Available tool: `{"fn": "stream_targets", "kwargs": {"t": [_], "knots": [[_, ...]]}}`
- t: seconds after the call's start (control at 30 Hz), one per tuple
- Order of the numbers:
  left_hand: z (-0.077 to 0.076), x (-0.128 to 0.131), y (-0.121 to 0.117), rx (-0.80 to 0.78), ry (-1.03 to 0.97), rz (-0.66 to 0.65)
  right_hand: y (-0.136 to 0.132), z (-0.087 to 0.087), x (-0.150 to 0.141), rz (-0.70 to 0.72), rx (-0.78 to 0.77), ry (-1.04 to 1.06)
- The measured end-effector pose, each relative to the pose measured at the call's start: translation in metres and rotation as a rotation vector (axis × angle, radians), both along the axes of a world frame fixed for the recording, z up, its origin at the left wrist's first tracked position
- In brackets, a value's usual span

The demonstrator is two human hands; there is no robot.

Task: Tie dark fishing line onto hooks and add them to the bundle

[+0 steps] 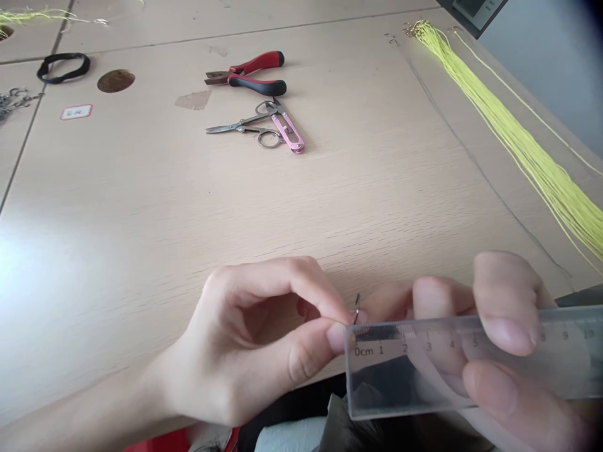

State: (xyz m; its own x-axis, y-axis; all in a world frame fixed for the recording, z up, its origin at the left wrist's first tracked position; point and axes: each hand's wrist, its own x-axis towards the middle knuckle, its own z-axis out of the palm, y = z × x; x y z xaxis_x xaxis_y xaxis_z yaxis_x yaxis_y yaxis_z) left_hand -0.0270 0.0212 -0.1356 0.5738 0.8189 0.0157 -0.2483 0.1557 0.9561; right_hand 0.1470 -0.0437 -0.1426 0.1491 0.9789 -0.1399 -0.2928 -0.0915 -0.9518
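Observation:
My left hand [264,339] is curled near the table's front edge, thumb and forefinger pinched on a small dark metal hook [357,310] right at the zero end of a clear plastic ruler [452,364]. My right hand [494,333] grips that ruler, fingers over its top and thumb under, holding it level just in front of the table edge. A thin dark strand seems to lie along the ruler's top edge; it is too fine to be sure.
On the light wooden table [330,201] lie red-and-black pliers [247,74], small steel scissors [245,124] and pink thread snips [289,130]. A bundle of yellow cords [527,144] runs along the right side. A black hair band [63,67] lies far left.

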Motion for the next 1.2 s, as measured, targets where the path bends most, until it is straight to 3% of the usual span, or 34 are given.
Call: {"fn": "stream_targets", "kwargs": {"t": [0.47,0.6,0.8,0.97,1.07,1.2], "knots": [[0.001,0.002,-0.001,-0.013,-0.021,0.026,0.003,0.003,-0.009,0.045,0.049,0.289],[0.001,0.002,-0.001,-0.022,-0.036,0.026,0.004,0.001,-0.001,0.185,0.069,0.26],[0.002,0.002,0.0,-0.026,-0.05,0.026,0.002,0.002,-0.001,0.186,0.039,0.313],[0.001,0.002,0.0,-0.015,-0.04,0.027,0.0,0.012,-0.014,0.024,-0.001,0.321],[0.001,0.002,0.0,-0.014,-0.039,0.03,0.0,0.014,-0.015,0.027,-0.023,0.272],[0.002,0.002,-0.001,-0.005,-0.034,0.029,0.002,0.007,-0.009,0.076,0.06,0.288]]}}
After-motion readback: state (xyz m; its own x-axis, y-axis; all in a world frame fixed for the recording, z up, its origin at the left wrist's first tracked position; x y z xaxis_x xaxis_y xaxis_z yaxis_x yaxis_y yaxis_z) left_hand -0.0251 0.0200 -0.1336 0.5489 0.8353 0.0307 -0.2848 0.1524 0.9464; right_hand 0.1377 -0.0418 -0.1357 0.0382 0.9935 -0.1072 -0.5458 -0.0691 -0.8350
